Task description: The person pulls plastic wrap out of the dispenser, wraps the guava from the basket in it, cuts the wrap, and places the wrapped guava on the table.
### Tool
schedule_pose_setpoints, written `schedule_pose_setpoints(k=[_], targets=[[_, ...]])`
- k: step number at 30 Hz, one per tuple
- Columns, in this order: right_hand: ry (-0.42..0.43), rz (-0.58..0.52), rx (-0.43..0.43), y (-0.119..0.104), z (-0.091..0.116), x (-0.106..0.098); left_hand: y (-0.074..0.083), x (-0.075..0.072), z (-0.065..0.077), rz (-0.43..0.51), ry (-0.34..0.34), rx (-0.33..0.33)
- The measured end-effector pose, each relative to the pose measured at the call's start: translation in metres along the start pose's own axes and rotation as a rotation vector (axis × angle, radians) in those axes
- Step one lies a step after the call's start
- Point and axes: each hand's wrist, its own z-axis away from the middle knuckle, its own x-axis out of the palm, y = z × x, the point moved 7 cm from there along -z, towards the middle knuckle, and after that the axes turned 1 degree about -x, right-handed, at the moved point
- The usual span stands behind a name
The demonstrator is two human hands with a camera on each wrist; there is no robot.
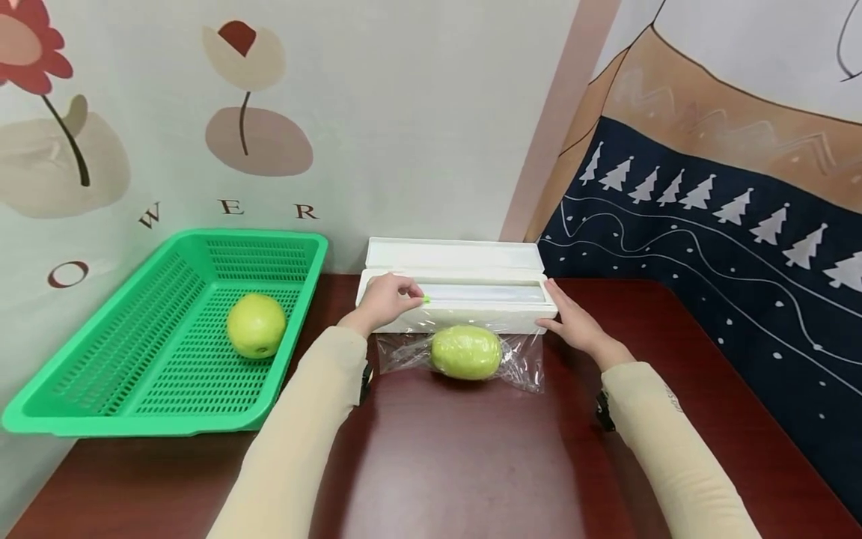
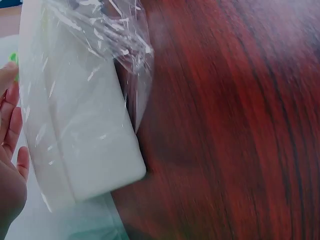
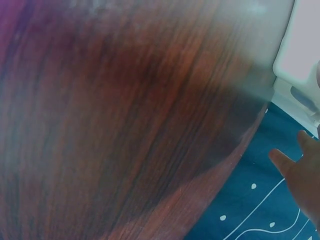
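A white cling film dispenser box (image 1: 465,323) stands with its lid (image 1: 454,254) raised at the back of the table. My left hand (image 1: 387,299) is at its left front edge, thumb and fingertips pinching a small green slide cutter (image 1: 426,299). The right hand (image 1: 575,322) rests its straight fingers against the box's right end. Clear cling film (image 1: 521,367) hangs over the front and spreads onto the table. A yellow-green fruit (image 1: 466,352) lies in that film just before the box. The left wrist view shows film drawn across the box front (image 2: 95,120).
On the left stands a green plastic basket (image 1: 286,374) with another yellow-green round fruit (image 1: 257,326) inside. The dark red wooden table (image 1: 465,464) meets a printed curtain (image 1: 417,120) behind and a navy patterned cloth (image 1: 761,299) on the right.
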Motion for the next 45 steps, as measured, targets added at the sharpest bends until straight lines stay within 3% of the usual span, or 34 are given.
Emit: schedule_pose_setpoints(k=[9, 14, 24, 35, 45], targets=[[-0.007, -0.006, 0.008, 0.004, 0.004, 0.003, -0.01, -0.009, 0.01, -0.044, -0.008, -0.049], [-0.006, -0.006, -0.005, 0.004, 0.005, 0.004, -0.011, -0.013, 0.015, -0.043, -0.016, -0.039], [-0.01, -0.002, -0.001, 0.011, 0.007, 0.0, -0.029, -0.035, 0.028, -0.076, 0.012, -0.122], [-0.02, -0.018, -0.014, 0.005, 0.006, 0.003, -0.035, -0.039, 0.032, -0.063, -0.012, -0.139], [-0.021, -0.014, -0.014, -0.001, 0.002, 0.001, -0.036, -0.047, 0.034, -0.025, -0.026, -0.111]])
